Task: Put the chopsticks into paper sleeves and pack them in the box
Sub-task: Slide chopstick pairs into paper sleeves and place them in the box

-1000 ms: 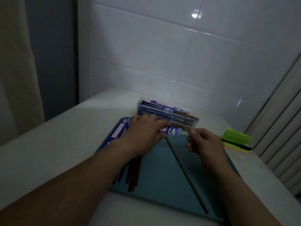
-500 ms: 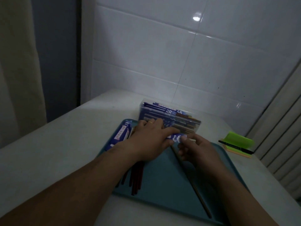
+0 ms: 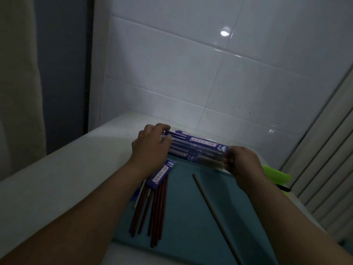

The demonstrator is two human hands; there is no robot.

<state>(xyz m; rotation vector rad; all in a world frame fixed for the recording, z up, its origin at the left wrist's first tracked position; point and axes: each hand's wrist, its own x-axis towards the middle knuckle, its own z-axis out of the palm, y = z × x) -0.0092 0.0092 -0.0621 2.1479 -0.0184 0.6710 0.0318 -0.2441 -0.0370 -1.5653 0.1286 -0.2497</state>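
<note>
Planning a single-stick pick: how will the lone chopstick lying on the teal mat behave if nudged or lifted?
The lone chopstick looks thin, straight and unbent, so it is probably stiff and light. It lies flat on the mat. A sideways push may roll it if it is round, but its cross-section is too small to tell. Because it sits so low, it likely needs a fingertip pinch.

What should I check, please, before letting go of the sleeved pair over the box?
1. Grip on the sleeved pair: the left hand and the right hand each hold one end. Ok.
2. Pair lined up along the box: ok.
3. Room left in the box: cannot tell.
4. Single chopstick matched with a partner: it lies alone on the mat, apart from the bundle. Not ok.
5. Spare sleeves close to the bundle: ok.
</note>
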